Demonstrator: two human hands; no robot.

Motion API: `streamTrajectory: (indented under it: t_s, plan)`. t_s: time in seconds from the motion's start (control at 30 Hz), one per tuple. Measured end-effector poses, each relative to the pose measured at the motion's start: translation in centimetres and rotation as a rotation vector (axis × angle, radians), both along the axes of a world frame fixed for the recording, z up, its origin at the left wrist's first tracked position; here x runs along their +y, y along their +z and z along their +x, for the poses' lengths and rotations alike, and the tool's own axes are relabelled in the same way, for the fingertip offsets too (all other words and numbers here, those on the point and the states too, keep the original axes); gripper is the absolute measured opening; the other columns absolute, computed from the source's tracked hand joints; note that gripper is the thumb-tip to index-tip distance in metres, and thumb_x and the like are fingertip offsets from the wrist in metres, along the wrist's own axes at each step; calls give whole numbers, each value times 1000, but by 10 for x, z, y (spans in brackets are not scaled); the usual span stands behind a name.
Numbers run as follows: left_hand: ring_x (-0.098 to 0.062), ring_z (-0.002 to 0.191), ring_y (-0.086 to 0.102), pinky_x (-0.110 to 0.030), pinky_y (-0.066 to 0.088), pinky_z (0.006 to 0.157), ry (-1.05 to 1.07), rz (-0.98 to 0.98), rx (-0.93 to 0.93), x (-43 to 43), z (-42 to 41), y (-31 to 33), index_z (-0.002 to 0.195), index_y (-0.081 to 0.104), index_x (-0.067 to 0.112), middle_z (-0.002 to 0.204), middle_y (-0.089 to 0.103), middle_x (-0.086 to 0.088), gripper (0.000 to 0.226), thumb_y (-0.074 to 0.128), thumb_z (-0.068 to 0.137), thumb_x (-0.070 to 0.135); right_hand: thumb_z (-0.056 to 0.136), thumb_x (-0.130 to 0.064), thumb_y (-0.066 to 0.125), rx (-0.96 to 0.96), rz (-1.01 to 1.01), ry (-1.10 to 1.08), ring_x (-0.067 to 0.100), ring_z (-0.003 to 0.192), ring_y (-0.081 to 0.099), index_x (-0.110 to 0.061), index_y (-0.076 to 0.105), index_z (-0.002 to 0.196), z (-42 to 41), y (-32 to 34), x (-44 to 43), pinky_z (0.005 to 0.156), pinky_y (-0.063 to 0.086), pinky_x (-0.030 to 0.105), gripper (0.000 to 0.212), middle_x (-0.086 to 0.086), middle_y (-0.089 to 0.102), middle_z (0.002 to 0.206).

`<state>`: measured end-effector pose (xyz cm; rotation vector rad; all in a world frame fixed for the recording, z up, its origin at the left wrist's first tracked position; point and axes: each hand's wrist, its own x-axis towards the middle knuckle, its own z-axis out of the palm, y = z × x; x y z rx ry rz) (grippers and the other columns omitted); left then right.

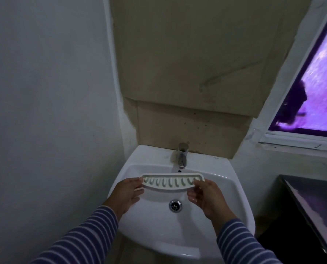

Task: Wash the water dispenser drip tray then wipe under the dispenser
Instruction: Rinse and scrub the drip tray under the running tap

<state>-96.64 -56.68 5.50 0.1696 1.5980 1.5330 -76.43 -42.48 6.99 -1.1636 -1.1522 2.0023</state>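
Washing step, looks like — both hands, left hand [127,193] and right hand [206,197], pinch the ends of the white slotted plastic drip tray [171,182] over the white ceramic sink [223,189], just below the chrome tap [182,156]. No water visible — probably needs turning on next.

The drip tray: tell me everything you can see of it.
The drip tray is a long, shallow white piece, plastic by its look, with a raised rim, rounded corners and a row of narrow slots along its top. It is held level over the white sink, just below and in front of the tap, above the drain. The left hand grips its left end, the right hand its right end. No water is seen running onto it.
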Motion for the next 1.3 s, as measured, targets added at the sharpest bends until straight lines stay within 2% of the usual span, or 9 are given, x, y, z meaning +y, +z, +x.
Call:
streamTrajectory:
  t_s: [0.13, 0.3, 0.4, 0.53, 0.77, 0.87, 1.07, 1.2, 1.3]
  plan:
    - [-23, 102, 60, -40, 40, 91, -55, 4, -4, -16, 2, 8, 101, 64, 17, 101, 66, -4, 16, 63, 89, 27, 90, -3, 54, -9, 25, -60, 24, 57, 43, -1, 55, 82, 6, 8, -19, 52, 42, 33, 8, 16, 46, 67]
    - [-24, 95, 62, -37, 49, 78, -48, 75, -42, -40, 14, 24, 96, 62, 13, 94, 66, -6, 11, 62, 90, 22, 91, -6, 55, 1, 29, -120, 24, 56, 42, -5, 54, 90, 14, 24, -52, 53, 44, 34, 2, 14, 44, 71]
    - [-24, 92, 63, -39, 50, 79, -18, 92, -43, -56, 21, 35, 95, 63, 11, 93, 66, -8, 10, 62, 90, 19, 94, -10, 54, 10, 28, -143, 23, 56, 47, 2, 58, 88, 19, 31, -73, 57, 48, 35, 13, 14, 52, 69]
    - [-22, 90, 63, -36, 51, 75, -17, 130, -45, -73, 33, 44, 99, 66, 12, 97, 66, -7, 12, 59, 92, 18, 95, -16, 55, 13, 41, -191, 24, 62, 62, -3, 60, 97, 33, 38, -101, 62, 56, 35, 14, 14, 66, 75]
    - [-21, 86, 62, -32, 52, 68, -28, 142, -44, -80, 74, 55, 113, 65, 11, 92, 67, -5, 23, 57, 93, 20, 93, -15, 58, 59, 26, -270, 27, 65, 57, -2, 58, 99, 78, 46, -125, 62, 58, 36, 14, 16, 62, 77]
    - [-23, 90, 63, -34, 52, 75, -64, 157, -25, -76, 99, 64, 113, 66, 10, 96, 68, -7, 24, 57, 93, 20, 93, -16, 60, 71, 23, -297, 29, 69, 59, -3, 56, 102, 106, 46, -125, 66, 59, 38, 17, 19, 63, 84]
    - [-27, 96, 64, -37, 54, 81, -122, 169, -22, -55, 172, 81, 111, 64, 7, 104, 69, -13, 23, 60, 92, 20, 92, -17, 60, 110, 35, -382, 22, 53, 59, -5, 52, 105, 182, 44, -116, 48, 53, 29, 19, 11, 60, 68]
    - [-27, 94, 63, -37, 53, 83, -157, 182, -49, -36, 243, 87, 111, 62, 7, 103, 67, -13, 24, 59, 92, 21, 93, -18, 59, 116, 59, -412, 22, 55, 57, -3, 53, 109, 253, 45, -104, 52, 56, 31, 23, 12, 57, 73]
    - [-27, 95, 63, -36, 53, 80, -153, 186, -93, -22, 304, 85, 111, 61, 7, 104, 67, -13, 23, 59, 92, 20, 93, -17, 57, 105, 75, -431, 22, 57, 57, -6, 51, 100, 312, 49, -97, 54, 54, 33, 14, 14, 54, 76]
